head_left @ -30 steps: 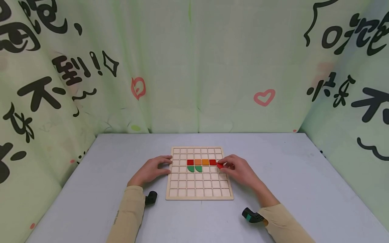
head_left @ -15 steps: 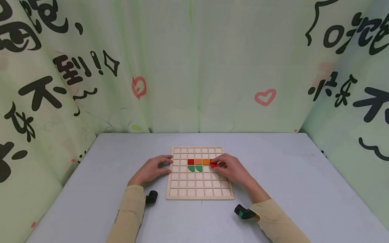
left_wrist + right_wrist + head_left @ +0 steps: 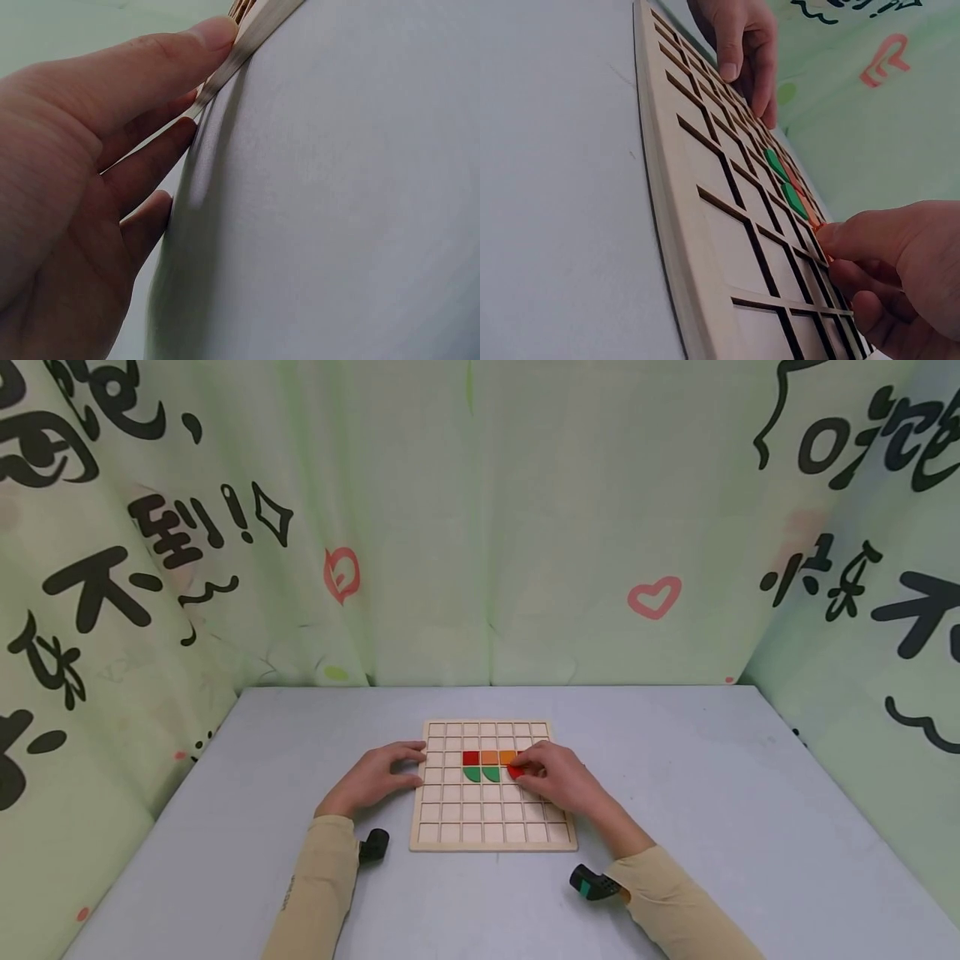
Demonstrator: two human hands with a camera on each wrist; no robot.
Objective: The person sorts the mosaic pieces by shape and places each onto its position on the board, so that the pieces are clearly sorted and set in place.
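Note:
A wooden grid board [image 3: 492, 848] lies on the table. On it, a red square [image 3: 471, 758] and two orange squares [image 3: 489, 758] form a row, with two green quarter-circle pieces [image 3: 472, 774] in the row below. Between thumb and fingers, my right hand [image 3: 558, 777] pinches a red piece with a curved edge [image 3: 514, 772], over the cell right of the green ones. That hand covers the right end of the coloured row. My left hand [image 3: 375, 781] touches the board's left edge, thumb [image 3: 214, 34] and fingers extended and spread.
The white table [image 3: 675, 752] stretches around the board. Printed curtains [image 3: 555, 527] close off its back and sides. A black wrist device [image 3: 373, 846] sits at the left sleeve and another one [image 3: 592, 883] at the right.
My right hand has moved left across the board with the red piece, from near the right edge to beside the green pieces. My left hand has stayed in place.

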